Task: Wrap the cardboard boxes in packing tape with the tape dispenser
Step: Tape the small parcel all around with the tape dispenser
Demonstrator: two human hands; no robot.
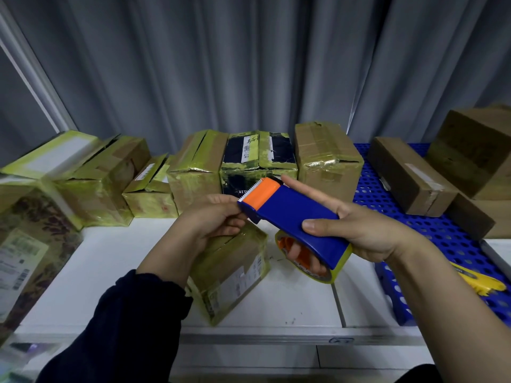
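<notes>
The tape dispenser (293,214) is held in the air above the white bench (110,272), between both hands. Its long axis runs from lower right to upper left. The orange head (265,193) and the toothed blade (250,192) point up and to the left, toward the left hand (213,219). The yellowish tape roll (336,268) hangs at the lower right end.

The blue body is gripped by the right hand (367,233): the thumb is laid on the top face, the fingers (298,250) are curled through the core of the roll below, and one finger is stretched along the far edge up to the orange head. The blade end is pinched by the left hand, with its fingers curled around the lower front corner.

Directly under the hands, a small cardboard box (235,269) already covered in yellowish tape is seen lying on the bench, turned at an angle to its edge. A row of taped boxes (193,172) is lined up along the back, in front of a grey curtain (249,64).

To the right, plain brown boxes (406,172) are set on a blue perforated panel (442,233), and a yellow cutter (481,283) is seen lying on the same panel nearer the front.
</notes>
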